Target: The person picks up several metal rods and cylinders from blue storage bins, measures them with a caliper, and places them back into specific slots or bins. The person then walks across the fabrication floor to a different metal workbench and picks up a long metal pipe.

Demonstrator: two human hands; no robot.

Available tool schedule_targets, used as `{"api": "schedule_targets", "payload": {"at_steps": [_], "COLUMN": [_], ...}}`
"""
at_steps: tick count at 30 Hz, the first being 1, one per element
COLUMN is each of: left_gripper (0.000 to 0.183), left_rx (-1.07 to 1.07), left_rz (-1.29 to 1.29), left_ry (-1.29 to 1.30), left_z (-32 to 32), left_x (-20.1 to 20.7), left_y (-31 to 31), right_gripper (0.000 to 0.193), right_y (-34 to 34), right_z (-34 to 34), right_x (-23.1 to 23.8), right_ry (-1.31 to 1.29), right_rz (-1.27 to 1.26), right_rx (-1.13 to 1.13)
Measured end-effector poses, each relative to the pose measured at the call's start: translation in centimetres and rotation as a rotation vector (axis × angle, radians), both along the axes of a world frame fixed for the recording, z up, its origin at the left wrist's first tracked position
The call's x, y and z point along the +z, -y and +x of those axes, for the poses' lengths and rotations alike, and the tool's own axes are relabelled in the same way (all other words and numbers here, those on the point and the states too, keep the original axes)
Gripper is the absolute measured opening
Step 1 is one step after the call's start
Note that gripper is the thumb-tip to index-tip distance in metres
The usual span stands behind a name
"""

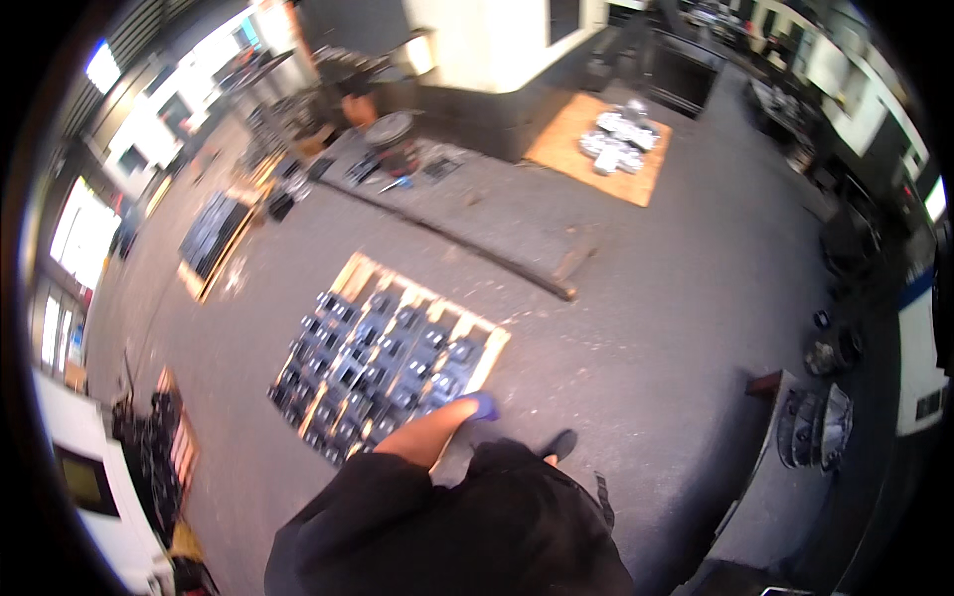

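My left arm reaches forward from a black sleeve, its forearm bare. At its end my left hand (483, 405), apparently in a blue-purple glove, is over the near right corner of a wooden pallet (494, 348). The hand is small and blurred, so its fingers and anything in them cannot be made out. Rows of dark metal parts (370, 372) with blocky, rounded tops cover the pallet. My right hand is out of view, hidden by or below my dark clothing.
A long dark bar (447, 235) lies on the floor beyond the pallet. An orange-brown sheet (556, 134) bears shiny silver parts (621, 139). At left is a smaller loaded pallet (211, 238); at right, ribbed dark round parts (815, 427) sit on a bench. My dark shoe (562, 443) shows.
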State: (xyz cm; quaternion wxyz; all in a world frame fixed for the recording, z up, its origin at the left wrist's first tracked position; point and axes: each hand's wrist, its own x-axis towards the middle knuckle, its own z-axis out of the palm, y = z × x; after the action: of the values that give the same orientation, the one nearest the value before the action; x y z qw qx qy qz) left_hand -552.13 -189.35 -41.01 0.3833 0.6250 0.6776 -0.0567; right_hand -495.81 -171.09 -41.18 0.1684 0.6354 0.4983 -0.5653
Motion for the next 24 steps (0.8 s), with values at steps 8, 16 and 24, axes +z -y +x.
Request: {"api": "schedule_targets", "payload": {"at_steps": [8, 16, 24], "left_gripper": [0.036, 0.035, 0.057], "left_rx": [0.774, 1.583, 0.645], "left_rz": [-0.586, -0.642, 0.101], "left_ry": [0.295, 0.528, 0.003], "left_z": [-10.4, -23.7, -42.9], "left_x": [-6.1, -5.2, 0.5], "left_y": [2.1, -35.3, -87.2], "right_gripper": [0.018, 0.013, 0.009], "right_y": [-45.5, -67.2, -82.5], "right_z": [-21.8, -28.8, -39.3], "right_x": [11.5, 8.7, 12.6], "right_ry": [-0.374, -0.159, -0.326], "right_rz": [0.357, 0.330, 0.438], "right_rx": [-0.429, -0.431, -0.722]}}
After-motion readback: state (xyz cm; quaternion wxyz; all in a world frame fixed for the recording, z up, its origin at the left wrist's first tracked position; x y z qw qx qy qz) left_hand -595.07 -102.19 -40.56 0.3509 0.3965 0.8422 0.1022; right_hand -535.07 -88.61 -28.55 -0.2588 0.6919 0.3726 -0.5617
